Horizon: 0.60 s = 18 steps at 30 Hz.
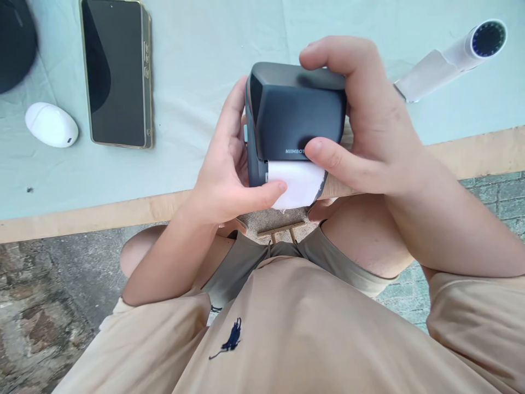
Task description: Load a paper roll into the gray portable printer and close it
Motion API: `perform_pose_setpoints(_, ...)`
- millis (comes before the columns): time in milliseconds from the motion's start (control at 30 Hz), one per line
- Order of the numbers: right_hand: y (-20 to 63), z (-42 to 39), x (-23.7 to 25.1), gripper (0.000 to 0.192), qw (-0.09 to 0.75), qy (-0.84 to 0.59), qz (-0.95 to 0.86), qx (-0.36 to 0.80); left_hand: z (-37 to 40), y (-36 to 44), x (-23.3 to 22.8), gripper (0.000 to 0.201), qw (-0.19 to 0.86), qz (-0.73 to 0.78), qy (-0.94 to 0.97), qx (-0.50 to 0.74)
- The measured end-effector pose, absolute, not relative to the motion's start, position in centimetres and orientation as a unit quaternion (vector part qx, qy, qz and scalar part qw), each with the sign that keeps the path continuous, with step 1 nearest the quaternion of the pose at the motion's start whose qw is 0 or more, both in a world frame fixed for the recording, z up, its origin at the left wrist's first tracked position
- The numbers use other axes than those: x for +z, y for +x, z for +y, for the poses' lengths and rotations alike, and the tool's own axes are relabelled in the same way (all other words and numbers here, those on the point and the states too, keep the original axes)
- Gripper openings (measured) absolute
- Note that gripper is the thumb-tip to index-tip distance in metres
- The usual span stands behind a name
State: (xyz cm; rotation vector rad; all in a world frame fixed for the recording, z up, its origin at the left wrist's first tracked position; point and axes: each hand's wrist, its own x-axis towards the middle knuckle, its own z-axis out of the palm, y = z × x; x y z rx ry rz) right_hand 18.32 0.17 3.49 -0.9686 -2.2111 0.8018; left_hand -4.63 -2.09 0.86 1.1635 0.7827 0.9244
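Above the lap, both hands' fingers grasping label printer (297, 117), paper slot facing the person.

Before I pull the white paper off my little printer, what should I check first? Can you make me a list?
1. Right hand has a firm grip on the printer: ok.
2. Left hand thumb rests on the paper: ok.
3. Paper sticks out of the slot: ok.
4. Paper edge straight: not ok, its bottom edge looks uneven.
5. Printing finished: cannot tell.
6. Phone lies flat on the table, away from the edge: ok.
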Motion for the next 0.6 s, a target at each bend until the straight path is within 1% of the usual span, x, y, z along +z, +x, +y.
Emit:
perform_pose_setpoints(100, 18.4, 0.3, 3.6, 0.053, 0.278, -0.351, -0.829, 0.334, -1.2, -4.4, -2.4, 0.076, 0.674, 0.291, 0.507, 0.451)
perform_pose_setpoints(133, 18.4, 0.2, 3.7, 0.052, 0.282, -0.348, -0.828, 0.338, -0.9, -4.3, -3.5, 0.082, 0.661, 0.238, 0.510, 0.497)
perform_pose_setpoints(200, 18.3, 0.1, 4.0, 0.051, 0.294, -0.349, -0.813, 0.361, -0.7, -4.1, -4.9, 0.078, 0.656, 0.214, 0.508, 0.516)
perform_pose_setpoints(267, 18.3, -0.1, 4.2, 0.054, 0.300, -0.360, -0.778, 0.418, -0.9, -4.0, -4.4, 0.084, 0.627, 0.215, 0.518, 0.540)
perform_pose_setpoints(333, 18.2, -0.2, 4.4, 0.059, 0.293, -0.372, -0.743, 0.473, -1.5, -4.2, -2.9, 0.069, 0.647, 0.309, 0.523, 0.462)
perform_pose_setpoints(400, 18.1, -0.2, 4.6, 0.061, 0.284, -0.380, -0.724, 0.500, -1.7, -4.3, -1.9, 0.068, 0.648, 0.340, 0.526, 0.433)
perform_pose_setpoints(433, 18.0, -0.2, 4.6, 0.059, 0.286, -0.380, -0.723, 0.501, -1.6, -4.4, -2.0, 0.069, 0.644, 0.330, 0.532, 0.440)
perform_pose_setpoints(467, 17.9, -0.2, 4.5, 0.058, 0.290, -0.379, -0.724, 0.498, -1.3, -4.4, -2.4, 0.071, 0.645, 0.316, 0.533, 0.447)
perform_pose_setpoints(533, 17.7, -0.1, 4.2, 0.055, 0.303, -0.379, -0.724, 0.491, -0.7, -4.4, -3.6, 0.090, 0.627, 0.273, 0.541, 0.490)
perform_pose_setpoints(600, 17.6, 0.0, 3.7, 0.054, 0.320, -0.379, -0.720, 0.485, -0.5, -4.4, -4.3, 0.097, 0.613, 0.288, 0.560, 0.477)
